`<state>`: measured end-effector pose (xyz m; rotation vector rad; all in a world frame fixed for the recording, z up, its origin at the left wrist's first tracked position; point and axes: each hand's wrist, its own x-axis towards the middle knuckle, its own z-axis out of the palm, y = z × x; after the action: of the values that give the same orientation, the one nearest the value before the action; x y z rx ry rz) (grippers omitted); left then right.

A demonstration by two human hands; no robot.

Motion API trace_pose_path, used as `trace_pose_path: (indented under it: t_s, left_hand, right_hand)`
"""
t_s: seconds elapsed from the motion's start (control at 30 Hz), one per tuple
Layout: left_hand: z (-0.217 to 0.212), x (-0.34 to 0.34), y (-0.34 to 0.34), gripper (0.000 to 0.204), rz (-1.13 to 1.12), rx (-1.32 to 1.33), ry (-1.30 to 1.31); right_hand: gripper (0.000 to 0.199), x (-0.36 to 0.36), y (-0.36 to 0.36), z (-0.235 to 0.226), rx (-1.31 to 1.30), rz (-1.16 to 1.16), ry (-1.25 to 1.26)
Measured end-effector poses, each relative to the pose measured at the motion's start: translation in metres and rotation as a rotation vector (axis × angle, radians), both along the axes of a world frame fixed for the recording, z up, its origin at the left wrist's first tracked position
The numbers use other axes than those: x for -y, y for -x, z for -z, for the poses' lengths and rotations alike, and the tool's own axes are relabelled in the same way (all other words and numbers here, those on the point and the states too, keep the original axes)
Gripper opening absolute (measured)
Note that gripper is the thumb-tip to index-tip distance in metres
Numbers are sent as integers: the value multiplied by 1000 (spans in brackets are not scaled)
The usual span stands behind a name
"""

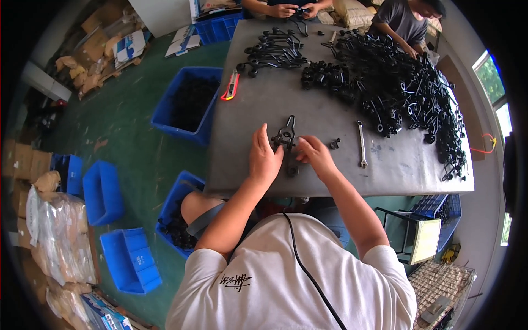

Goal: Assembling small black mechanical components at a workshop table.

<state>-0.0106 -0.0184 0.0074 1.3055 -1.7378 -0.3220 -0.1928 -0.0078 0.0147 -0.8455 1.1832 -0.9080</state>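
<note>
Near the table's [235, 137] close edge, a black bracket [286, 137] is between the left hand [265, 159] and right hand [317, 157], its long axis running away from the person, narrow looped end pointing outward, slightly right. The left fingers are together, thumb apart by the bracket; the right ones curl as if pinching, on what I cannot tell. Judging by this, two-handed handling is underway, calling for left-hand steadiness and fine right-hand fingerwork.

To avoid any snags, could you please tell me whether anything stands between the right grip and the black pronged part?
Nothing visible stands between the right grip and the black pronged part: they are close, contact unclear. The small black clip lies right of that grip, outside the gap.
</note>
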Motion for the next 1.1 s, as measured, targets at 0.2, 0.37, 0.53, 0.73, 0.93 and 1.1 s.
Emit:
trace_pose_path:
  t_s: [0.2,0.37,0.53,0.73,0.93,1.1]
  left_hand:
    - [-2,-1,-2,42,-9,91,-163]
    - [9,5,-10,33,15,-68,-94]
    - [1,1,-2,31,9,-145,-177]
    - [0,-4,-5,30,29,-419,-511]
    - [2,-7,0,30,59,-547,-572]
    - [7,-6,-2,29,96,-618,-553]
  right_hand:
    - [32,-36,54,8,-1310,486,662]
    - [27,-24,73,16,-1326,215,722]
    - [18,-18,80,5,-1182,106,697]
    - [20,-14,46,-16,-1021,-347,643]
    - [27,-29,30,2,-1305,-49,790]
    - [30,-31,23,6,-1370,5,784]
